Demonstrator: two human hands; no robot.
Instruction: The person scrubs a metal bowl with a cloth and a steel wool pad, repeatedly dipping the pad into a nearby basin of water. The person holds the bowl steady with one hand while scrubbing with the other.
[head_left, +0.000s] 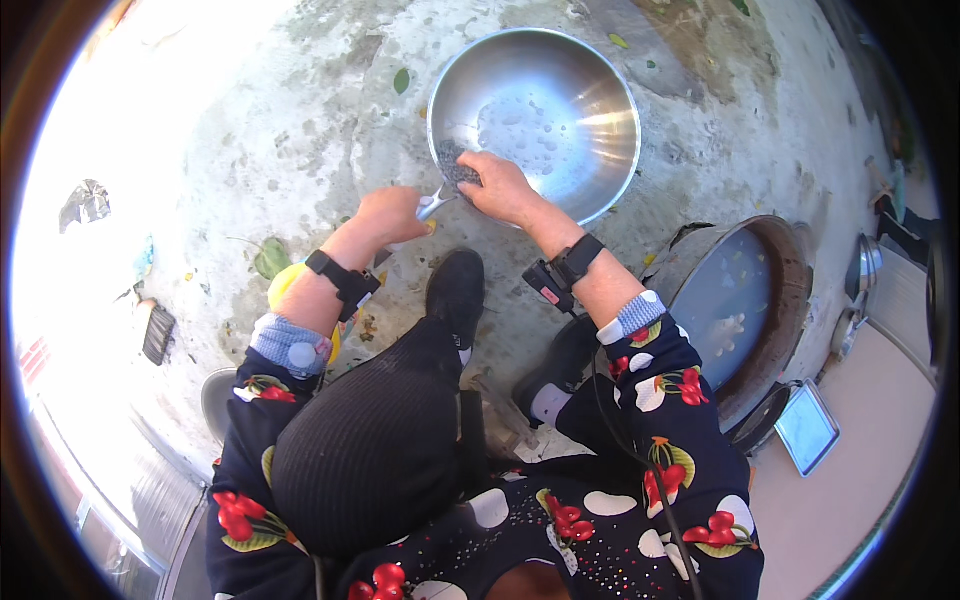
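Note:
A large steel wok (577, 82) rests on the concrete ground in front of me, its bowl facing up. Inside it, suds or drops of liquid cover the shiny bottom. My left hand (390, 214) grips the wok's metal handle (435, 201) at the near left side. Pinched in my right hand (499, 184) is a grey steel-wool scrubber (453, 159), which lies against the inner wall close to the handle joint. My right wrist crosses over the near rim.
A wide metal tub (787, 315) of cloudy liquid stands at my right. Beyond it are a rectangular tray (808, 427) and several pans. A yellow object (283, 283) is partly hidden under my left forearm. A brush (155, 332) and leaves (271, 259) lie at left.

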